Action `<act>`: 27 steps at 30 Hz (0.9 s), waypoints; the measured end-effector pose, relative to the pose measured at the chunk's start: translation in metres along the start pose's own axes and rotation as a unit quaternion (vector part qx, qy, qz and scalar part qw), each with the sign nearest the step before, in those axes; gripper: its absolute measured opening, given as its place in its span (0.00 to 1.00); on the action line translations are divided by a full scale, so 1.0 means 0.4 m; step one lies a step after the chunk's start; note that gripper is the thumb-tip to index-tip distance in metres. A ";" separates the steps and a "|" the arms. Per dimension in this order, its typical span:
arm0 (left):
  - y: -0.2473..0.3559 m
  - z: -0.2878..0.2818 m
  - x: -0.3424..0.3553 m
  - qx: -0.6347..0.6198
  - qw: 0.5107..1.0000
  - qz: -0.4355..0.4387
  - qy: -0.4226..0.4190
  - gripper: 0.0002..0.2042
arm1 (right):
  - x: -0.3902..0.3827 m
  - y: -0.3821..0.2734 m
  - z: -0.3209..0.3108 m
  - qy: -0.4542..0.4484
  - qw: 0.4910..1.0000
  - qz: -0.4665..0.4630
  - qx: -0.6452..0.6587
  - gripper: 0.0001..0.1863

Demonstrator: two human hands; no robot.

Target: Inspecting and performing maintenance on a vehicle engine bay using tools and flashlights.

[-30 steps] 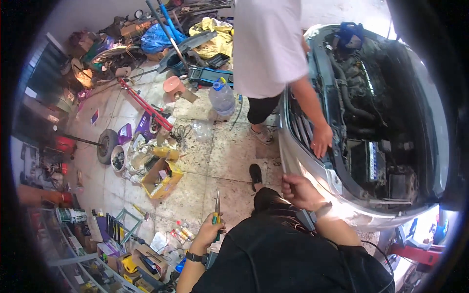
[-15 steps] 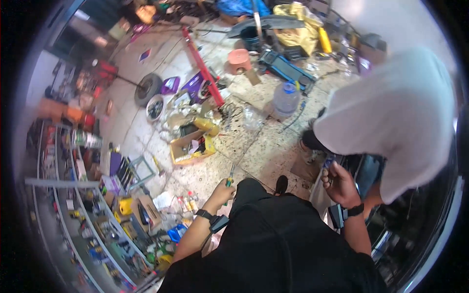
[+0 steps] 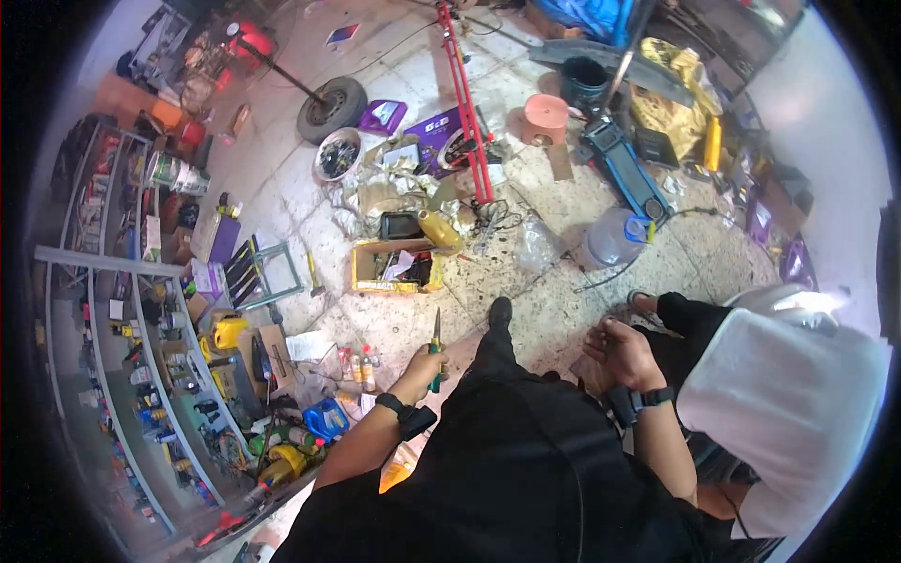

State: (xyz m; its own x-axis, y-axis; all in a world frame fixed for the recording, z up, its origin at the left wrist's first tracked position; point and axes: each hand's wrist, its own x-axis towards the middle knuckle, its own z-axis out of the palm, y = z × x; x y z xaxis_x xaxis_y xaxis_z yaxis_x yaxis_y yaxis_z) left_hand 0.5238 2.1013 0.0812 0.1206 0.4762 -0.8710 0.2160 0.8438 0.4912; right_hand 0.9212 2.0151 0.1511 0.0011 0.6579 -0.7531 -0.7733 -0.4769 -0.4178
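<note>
My left hand (image 3: 419, 373) is closed around long-nose pliers (image 3: 436, 343) with green and yellow handles, their pointed jaws aimed away from me. My right hand (image 3: 627, 357) is raised in front of my right side with its fingers curled in. Whatever those fingers may hold is too hidden to make out. Close by on the right, a person in a light shirt (image 3: 784, 385) and dark trousers bends low. Beyond my left hand, a yellow cardboard box (image 3: 394, 287) of mixed items sits on the tiled floor.
Metal shelves (image 3: 108, 261) crammed with bottles and parts line the left. Farther out lie a wheel (image 3: 331, 110), a red metal frame (image 3: 466, 113), a pink stool (image 3: 545, 119), a blue floor jack (image 3: 624, 169) and a large water bottle (image 3: 612, 238). Small bottles (image 3: 361, 366) stand near my left forearm.
My view has swung to the right, away from the shelves. My right hand has come away from the other person, who now appears lower and farther right. The pliers stay in my left hand.
</note>
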 end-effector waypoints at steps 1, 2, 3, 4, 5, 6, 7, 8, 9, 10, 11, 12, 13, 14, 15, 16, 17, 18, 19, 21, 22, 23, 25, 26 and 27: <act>0.026 -0.032 0.000 -0.029 0.999 0.018 0.017 0.11 | 0.053 0.003 0.057 0.000 0.999 0.006 -0.036 0.10; 0.040 -0.065 -0.002 -0.059 0.997 0.033 0.036 0.12 | 0.108 0.008 0.117 -0.002 0.999 0.019 -0.042 0.10; 0.039 -0.108 0.007 -0.053 0.996 0.044 0.053 0.12 | 0.164 0.018 0.177 -0.044 0.996 0.035 -0.064 0.11; 0.039 -0.143 0.005 -0.058 0.996 0.036 0.061 0.12 | 0.221 0.032 0.241 -0.085 0.992 0.050 -0.083 0.12; 0.039 -0.175 0.005 -0.080 0.993 0.033 0.077 0.13 | 0.282 0.051 0.313 -0.109 0.986 0.078 -0.095 0.17; 0.034 -0.203 -0.001 -0.104 0.990 0.029 0.092 0.14 | 0.334 0.075 0.384 -0.131 0.980 0.107 -0.108 0.23; 0.037 -0.225 -0.010 -0.117 0.987 0.014 0.108 0.14 | 0.381 0.104 0.449 -0.132 0.979 0.115 -0.109 0.23; 0.042 -0.245 -0.017 -0.121 0.986 0.008 0.114 0.14 | 0.421 0.133 0.511 -0.093 0.964 0.082 -0.237 0.31; 0.050 -0.263 -0.020 -0.132 0.983 -0.013 0.129 0.14 | 0.447 0.149 0.551 -0.052 0.930 0.044 -0.362 0.39; 0.060 -0.278 -0.017 -0.142 0.979 -0.034 0.140 0.15 | 0.460 0.147 0.555 -0.052 0.929 0.049 -0.364 0.39; 0.068 -0.289 -0.010 -0.178 0.973 -0.029 0.147 0.12 | 0.478 0.143 0.550 -0.069 0.933 0.046 -0.350 0.43; 0.067 -0.307 0.005 -0.185 0.971 -0.032 0.148 0.12 | 0.483 0.127 0.540 -0.085 0.936 0.044 -0.338 0.48; 0.063 -0.331 0.039 -0.240 0.961 -0.035 0.132 0.10 | 0.481 0.092 0.520 -0.066 0.938 0.074 -0.333 0.44; 0.049 -0.350 0.076 -0.297 0.947 -0.038 0.115 0.07 | 0.479 0.057 0.471 -0.060 0.931 0.053 -0.355 0.41; 0.038 -0.371 0.117 -0.319 0.943 -0.042 0.085 0.03 | 0.487 0.032 0.395 -0.031 0.947 0.049 -0.316 0.36; 0.055 -0.374 0.148 -0.342 0.936 -0.049 0.072 0.02 | 0.471 -0.003 0.308 -0.045 0.962 0.005 -0.270 0.32; 0.067 -0.386 0.179 -0.349 0.935 -0.053 0.040 0.02 | 0.451 -0.056 0.289 0.032 0.967 0.022 -0.253 0.30; 0.085 -0.393 0.214 -0.354 0.934 -0.056 0.005 0.02 | 0.440 -0.091 0.218 0.087 0.959 0.007 -0.268 0.29; 0.100 -0.391 0.249 -0.359 0.931 -0.052 0.040 0.04 | 0.399 -0.138 0.164 0.107 0.931 -0.015 -0.349 0.28; 0.112 -0.414 0.323 -0.342 0.938 -0.044 0.035 0.04 | 0.298 -0.190 0.182 0.263 0.926 -0.034 -0.270 0.21; 0.115 -0.421 0.368 -0.369 0.926 -0.047 0.069 0.05 | 0.274 -0.198 0.078 0.254 0.928 -0.066 -0.265 0.17; 0.131 -0.427 0.406 -0.368 0.924 -0.063 0.078 0.05 | 0.244 -0.204 -0.058 0.245 0.929 -0.099 -0.260 0.14; 0.148 -0.446 0.470 -0.356 0.927 -0.078 0.086 0.05 | 0.163 -0.182 -0.175 0.243 0.945 -0.100 -0.194 0.07; 0.158 -0.451 0.496 -0.344 0.932 -0.076 0.081 0.05 | 0.129 -0.160 -0.203 0.278 0.936 -0.092 -0.195 0.06; 0.183 -0.440 0.519 -0.370 0.922 -0.070 0.095 0.04 | 0.088 -0.133 -0.236 0.315 0.925 -0.085 -0.194 0.06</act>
State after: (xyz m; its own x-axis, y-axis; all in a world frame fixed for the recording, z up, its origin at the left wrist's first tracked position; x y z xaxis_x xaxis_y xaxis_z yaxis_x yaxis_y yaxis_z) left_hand 0.3940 2.3058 -0.0635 -0.0446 0.3247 -0.9448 -0.5115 0.8049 0.3008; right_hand 1.0223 2.0084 0.0988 0.5659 0.3308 -0.7552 -0.4422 -0.6514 -0.6166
